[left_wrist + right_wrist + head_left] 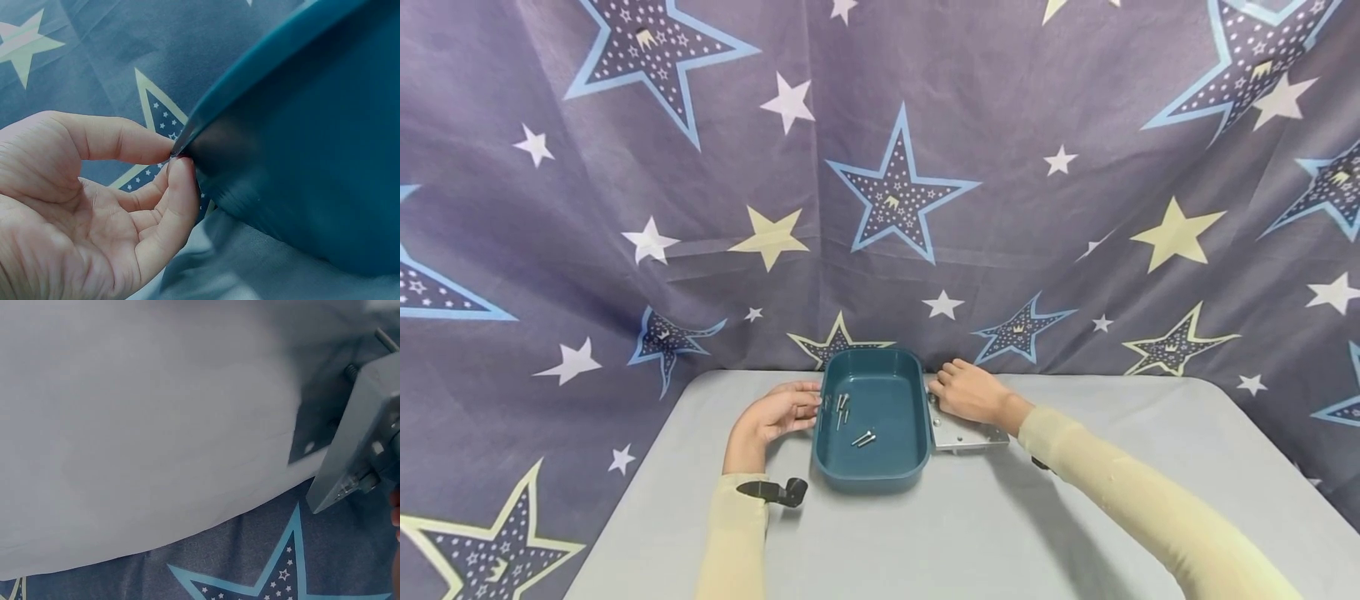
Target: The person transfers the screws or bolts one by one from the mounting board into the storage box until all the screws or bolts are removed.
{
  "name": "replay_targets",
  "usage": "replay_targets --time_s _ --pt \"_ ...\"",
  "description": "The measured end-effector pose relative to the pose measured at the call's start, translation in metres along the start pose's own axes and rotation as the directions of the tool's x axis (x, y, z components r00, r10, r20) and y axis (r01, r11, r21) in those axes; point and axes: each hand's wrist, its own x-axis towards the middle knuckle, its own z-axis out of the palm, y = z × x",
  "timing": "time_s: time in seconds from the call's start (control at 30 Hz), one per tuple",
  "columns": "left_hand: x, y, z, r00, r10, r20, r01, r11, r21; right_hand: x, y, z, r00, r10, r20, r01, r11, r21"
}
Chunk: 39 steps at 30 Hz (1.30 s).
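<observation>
A teal plastic tray (871, 479) stands on the table with several metal bolts (865, 438) lying inside. At its left side, my left hand (778, 411) pinches the rim between thumb and finger; the left wrist view shows the tray's rim (199, 125) in that pinch. To the tray's right lies a flat metal plate (970, 439) carrying several bolts. My right hand (972, 392) is over the plate's far part, fingers bent down near its left edge. What those fingertips hold is hidden. In the right wrist view, the metal plate (353, 440) appears edge-on with bolt shanks sticking out.
A pale grey cloth covers the table (1120, 467). Behind it hangs a dark curtain (1037, 200) printed with stars, close to the tray's far end. Dark straps (775, 492) with a small camera sit at the wrists.
</observation>
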Motion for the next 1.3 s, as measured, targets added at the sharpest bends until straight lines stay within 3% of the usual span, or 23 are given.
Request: replay_targets --time_s 0.73,1.07,1.3 --pt "0.0021 -0.0033 -0.0010 1.000 0.010 0.006 -0.010 1.000 -0.016 -0.0002 -0.0061 0.0024 0.998 0.059 -0.019 -0.060 0.998 -0.010" --pt "0.0018 -0.0038 -0.0035 1.000 0.011 0.008 -0.011 1.000 -0.022 -0.0014 -0.0058 0.0038 0.997 0.062 0.045 -0.062 0.998 0.000" --pt "0.0034 -0.0042 -0.0014 1.000 -0.004 -0.023 0.004 1.000 -0.019 -0.0013 -0.0057 0.0047 0.998 0.067 0.003 -0.067 0.998 0.001"
